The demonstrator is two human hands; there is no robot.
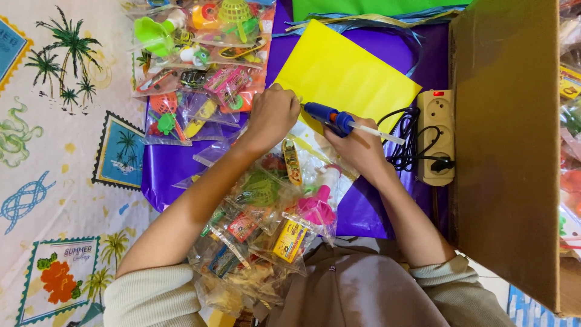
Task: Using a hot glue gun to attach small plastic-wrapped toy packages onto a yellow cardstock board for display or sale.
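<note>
My right hand (357,148) grips a blue hot glue gun (330,117) with a white glue stick poking out of its back; its nozzle points left at the near edge of a yellow paper sheet (348,75). My left hand (273,115) is closed, knuckles up, and presses on the yellow sheet's left corner right beside the nozzle. Whether it holds anything I cannot see. Under my forearms lies a heap of clear plastic bags of small toys (266,218), with a pink toy and a yellow packet among them.
More toy bags (193,66) are piled at the back left on purple wrapping paper (163,169). A cream power strip (437,136) with a black cord sits to the right. A tall cardboard box (505,139) walls off the right side. A printed mat (60,151) covers the left.
</note>
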